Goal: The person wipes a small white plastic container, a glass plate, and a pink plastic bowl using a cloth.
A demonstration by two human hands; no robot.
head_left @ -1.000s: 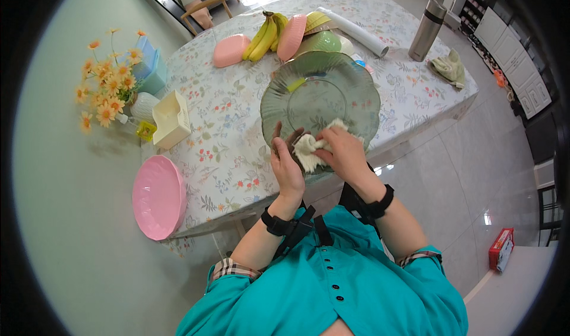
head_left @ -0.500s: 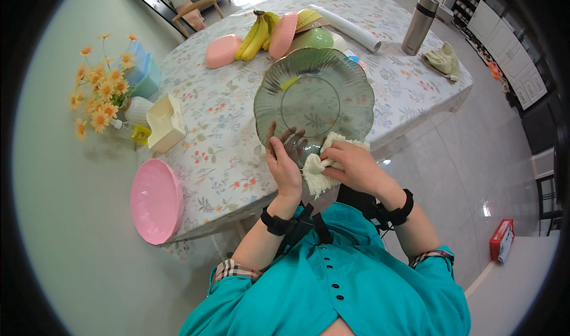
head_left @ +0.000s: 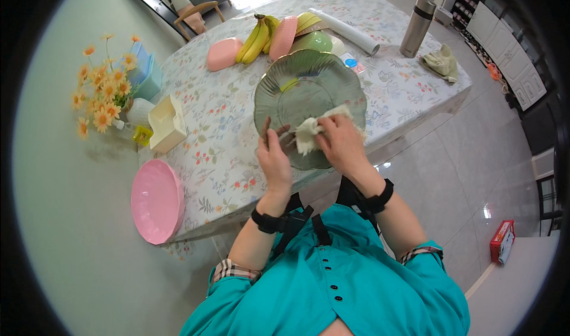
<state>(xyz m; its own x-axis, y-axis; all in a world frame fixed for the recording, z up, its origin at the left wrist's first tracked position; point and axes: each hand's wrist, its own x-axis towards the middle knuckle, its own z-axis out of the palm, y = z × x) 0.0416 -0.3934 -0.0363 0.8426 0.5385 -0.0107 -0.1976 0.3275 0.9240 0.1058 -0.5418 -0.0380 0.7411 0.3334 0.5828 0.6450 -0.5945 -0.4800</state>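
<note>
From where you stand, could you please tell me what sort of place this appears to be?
Probably a dining area in a home: a floral tablecloth is spread under a bunch of bananas, with yellow-orange daisy-like flowers off to the left.

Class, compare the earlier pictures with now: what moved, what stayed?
Since half a second ago, the right hand has moved the cloth forward from the near edge of the glass plate, farther over it. The left hand still holds the plate. The bananas and steel bottle stayed put.
</note>
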